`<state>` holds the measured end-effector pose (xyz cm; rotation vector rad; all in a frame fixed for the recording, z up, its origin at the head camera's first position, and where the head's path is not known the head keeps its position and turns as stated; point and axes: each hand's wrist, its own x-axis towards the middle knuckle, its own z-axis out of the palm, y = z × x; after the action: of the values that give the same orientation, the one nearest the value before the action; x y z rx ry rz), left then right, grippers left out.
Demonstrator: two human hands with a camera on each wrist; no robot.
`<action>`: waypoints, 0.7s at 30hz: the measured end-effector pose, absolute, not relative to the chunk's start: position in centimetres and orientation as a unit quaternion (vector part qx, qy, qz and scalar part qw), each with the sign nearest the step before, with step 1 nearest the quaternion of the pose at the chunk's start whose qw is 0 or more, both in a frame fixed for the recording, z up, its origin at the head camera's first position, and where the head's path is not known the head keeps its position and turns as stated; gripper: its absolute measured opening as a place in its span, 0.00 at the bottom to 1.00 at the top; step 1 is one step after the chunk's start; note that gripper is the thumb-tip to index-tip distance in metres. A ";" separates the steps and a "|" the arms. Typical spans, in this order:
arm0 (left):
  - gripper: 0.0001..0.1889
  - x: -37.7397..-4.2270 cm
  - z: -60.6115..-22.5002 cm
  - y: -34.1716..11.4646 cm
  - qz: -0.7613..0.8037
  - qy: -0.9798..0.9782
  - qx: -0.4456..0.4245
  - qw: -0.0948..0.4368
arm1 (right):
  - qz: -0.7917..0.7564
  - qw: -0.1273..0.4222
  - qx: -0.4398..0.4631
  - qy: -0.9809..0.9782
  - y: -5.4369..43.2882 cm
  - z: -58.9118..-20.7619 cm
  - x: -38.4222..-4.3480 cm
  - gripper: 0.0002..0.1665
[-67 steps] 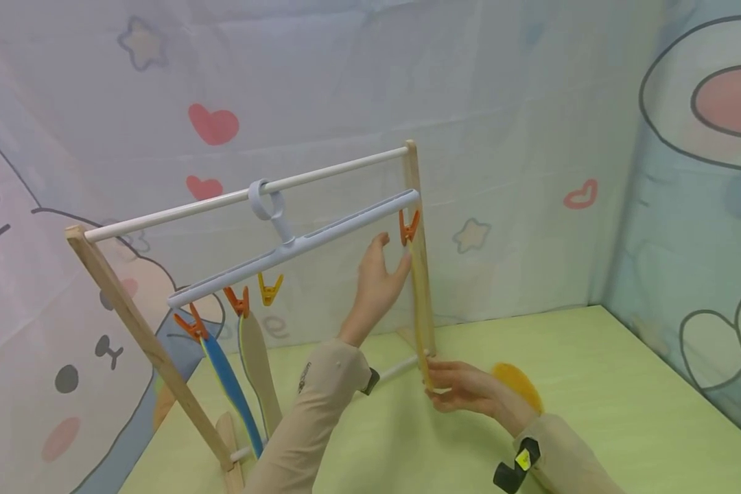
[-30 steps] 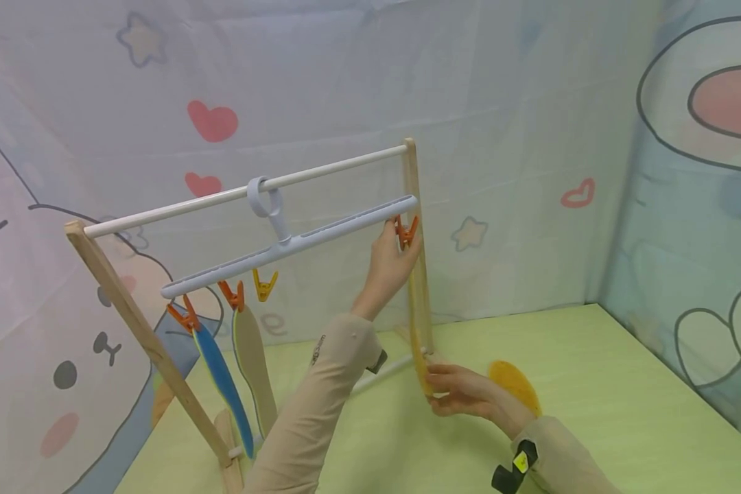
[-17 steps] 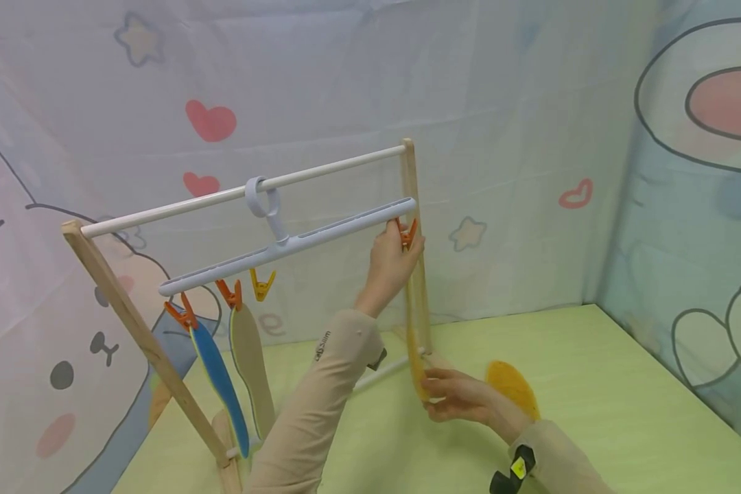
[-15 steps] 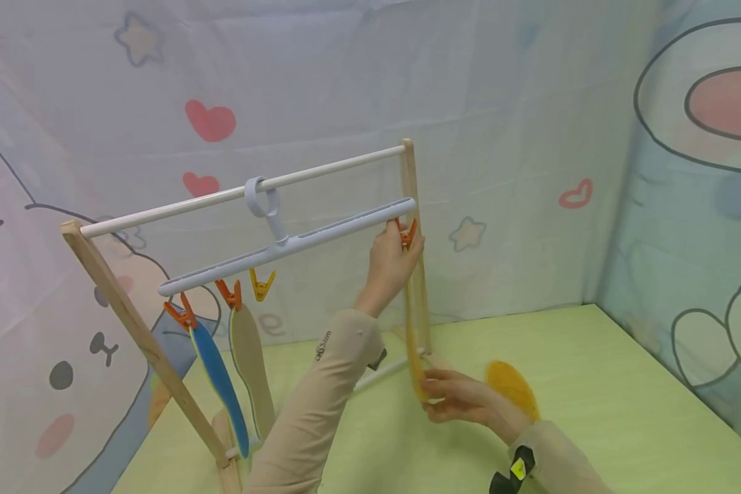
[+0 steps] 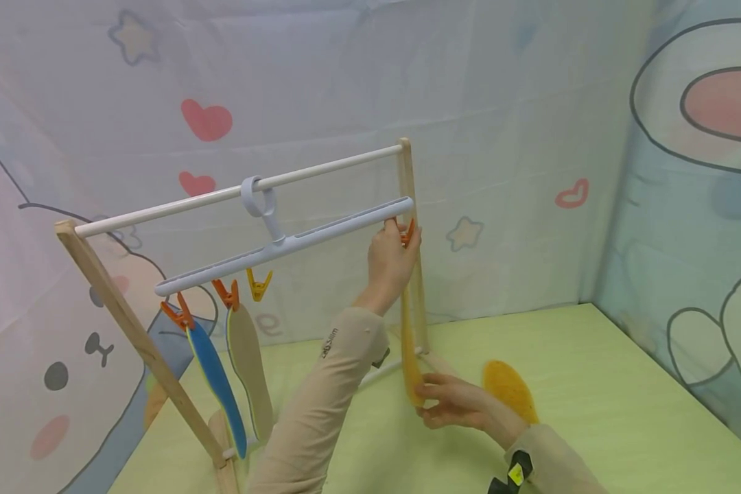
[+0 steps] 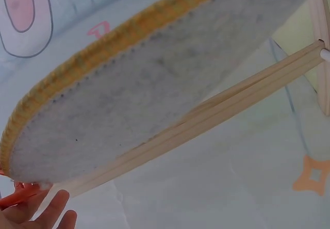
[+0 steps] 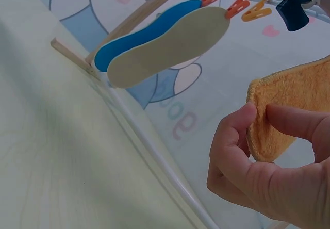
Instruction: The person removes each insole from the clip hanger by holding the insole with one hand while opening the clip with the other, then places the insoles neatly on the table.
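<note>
Left hand point(image 5: 390, 261): nearly closed, pinching orange clip point(image 5: 407, 237) under right end of hanger point(image 5: 296, 241)
Right hand point(image 5: 455, 405): thumb and finger pinching lower tip of yellow insole point(image 5: 412, 367)
Yellow insole: hanging below clip

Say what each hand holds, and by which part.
The right hand pinches the hanging yellow insole by its lower end; the left hand grips an orange clip, seemingly by its handles.

I see a fuzzy cloth insole point(image 7: 296, 87) in the right hand point(image 5: 449, 406), smooth plastic hanger point(image 5: 315, 237) above the left hand point(image 5: 389, 262).
</note>
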<state>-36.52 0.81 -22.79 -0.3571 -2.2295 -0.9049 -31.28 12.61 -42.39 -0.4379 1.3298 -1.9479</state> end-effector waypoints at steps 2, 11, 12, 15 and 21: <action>0.16 -36.5 -22.7 0.9 -0.350 -0.860 -0.132 0.348 | -0.755 0.363 -0.174 0.518 12.6 -42.5 -31.3 0.07; 0.18 -36.2 -22.5 1.2 -0.371 -0.852 -0.114 0.351 | -0.751 0.367 -0.173 0.521 12.6 -42.7 -31.1 0.06; 0.17 -36.2 -22.6 1.2 -0.375 -0.851 -0.114 0.351 | -0.751 0.366 -0.171 0.522 12.6 -42.7 -31.1 0.06; 0.16 -36.2 -22.6 1.3 -0.384 -0.847 -0.115 0.350 | -0.751 0.363 -0.172 0.524 12.7 -42.8 -31.1 0.07; 0.15 -36.3 -22.7 1.5 -0.390 -0.841 -0.120 0.355 | -0.760 0.367 -0.175 0.507 12.8 -42.5 -30.8 0.11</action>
<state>-36.27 1.47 -22.67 -0.3088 -2.1730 -1.0081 -30.79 12.83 -42.54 -0.4487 1.3034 -1.9519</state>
